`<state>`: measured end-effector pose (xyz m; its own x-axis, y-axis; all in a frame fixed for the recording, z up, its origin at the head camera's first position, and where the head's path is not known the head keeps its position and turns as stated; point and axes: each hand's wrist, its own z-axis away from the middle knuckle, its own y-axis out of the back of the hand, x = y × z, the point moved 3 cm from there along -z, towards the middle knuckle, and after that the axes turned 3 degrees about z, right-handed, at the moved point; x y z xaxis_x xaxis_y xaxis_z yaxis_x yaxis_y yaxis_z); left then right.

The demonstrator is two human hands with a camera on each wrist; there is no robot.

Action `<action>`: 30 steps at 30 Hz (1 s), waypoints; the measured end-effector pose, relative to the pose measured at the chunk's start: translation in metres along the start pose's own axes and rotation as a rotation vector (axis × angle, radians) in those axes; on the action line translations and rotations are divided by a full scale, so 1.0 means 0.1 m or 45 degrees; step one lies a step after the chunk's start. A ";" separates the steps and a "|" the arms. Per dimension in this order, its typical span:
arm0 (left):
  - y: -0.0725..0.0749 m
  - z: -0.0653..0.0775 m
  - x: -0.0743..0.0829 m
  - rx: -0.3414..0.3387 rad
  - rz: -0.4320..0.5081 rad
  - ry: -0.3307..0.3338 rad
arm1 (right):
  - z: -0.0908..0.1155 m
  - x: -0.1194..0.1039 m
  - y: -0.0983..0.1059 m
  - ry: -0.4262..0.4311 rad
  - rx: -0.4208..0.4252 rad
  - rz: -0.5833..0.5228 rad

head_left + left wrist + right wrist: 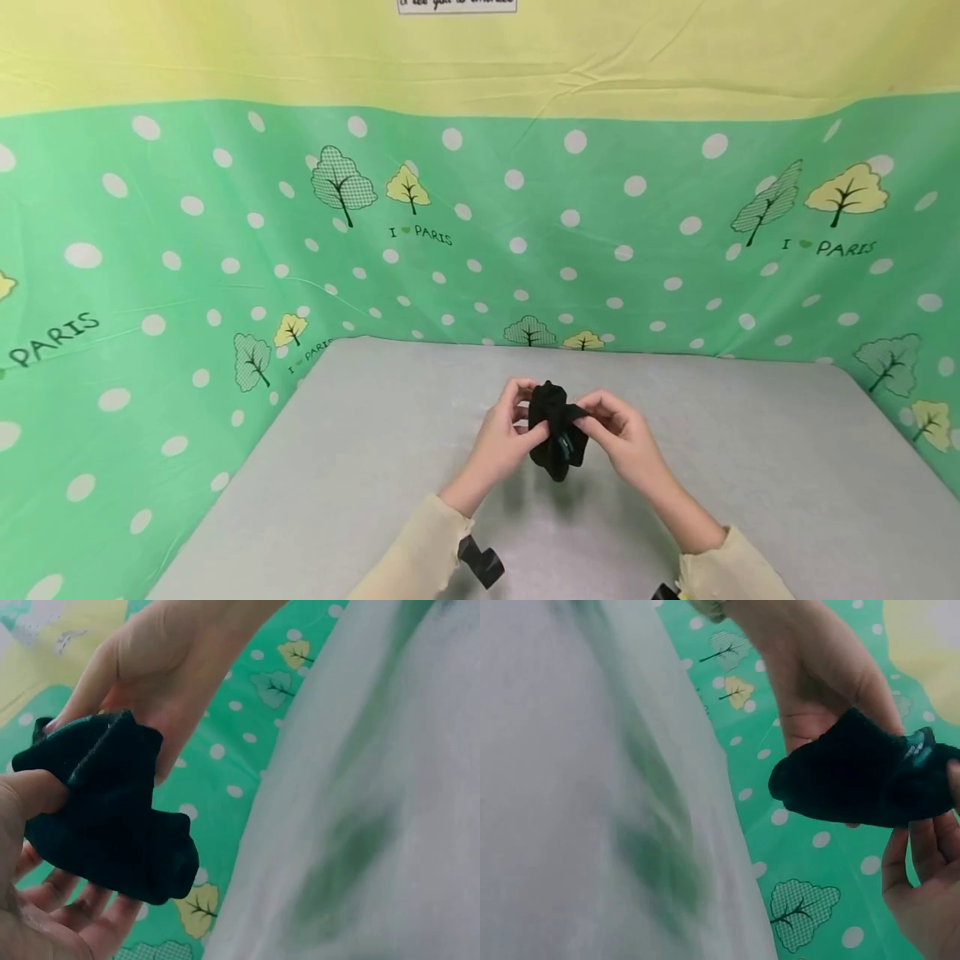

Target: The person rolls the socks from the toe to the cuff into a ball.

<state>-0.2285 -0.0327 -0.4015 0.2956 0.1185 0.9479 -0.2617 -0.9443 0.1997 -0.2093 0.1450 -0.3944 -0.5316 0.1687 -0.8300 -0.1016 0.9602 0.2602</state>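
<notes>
A small, folded bundle of soft black cloth (551, 408) is held up between both hands over the table. It has folded edges and a glossy dark patch on the side toward me. My left hand (501, 429) grips its left side, thumb in front and fingers spread behind and beneath, as the left wrist view shows. With thumb and fingertips, my right hand (626, 433) pinches a flap at the upper right of the cloth. In the right wrist view the cloth (847, 776) stretches sideways between the hands, its narrower end near the right fingers.
Below the hands lies a grey tabletop (360, 450), with soft shadows under the cloth. A green dotted curtain (517, 275) with printed trees and a yellow upper band stands behind and along the sides. A black strap piece (482, 562) hangs by the left sleeve cuff.
</notes>
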 end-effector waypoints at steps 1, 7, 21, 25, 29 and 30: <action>-0.01 0.00 0.01 0.017 -0.041 -0.009 | 0.00 -0.01 0.00 0.018 -0.004 -0.012; -0.10 0.05 0.06 -0.017 -0.206 -0.030 | -0.02 -0.07 -0.07 -0.066 0.033 0.173; -0.08 0.06 -0.01 -0.145 0.098 0.132 | 0.00 -0.08 -0.04 -0.180 0.039 0.086; -0.01 0.06 0.03 -0.213 0.042 0.091 | 0.01 -0.11 0.02 -0.259 -0.117 -0.152; 0.02 0.08 0.07 -0.350 0.053 0.060 | -0.01 -0.13 0.06 -0.368 -0.217 -0.320; 0.02 0.10 0.07 -0.381 0.065 0.057 | -0.01 -0.13 0.07 -0.395 -0.230 -0.341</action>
<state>-0.2182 -0.0372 -0.3969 0.2361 0.0933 0.9673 -0.5359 -0.8179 0.2096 -0.2036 0.1490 -0.3813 -0.1919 0.0050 -0.9814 -0.3614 0.9294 0.0754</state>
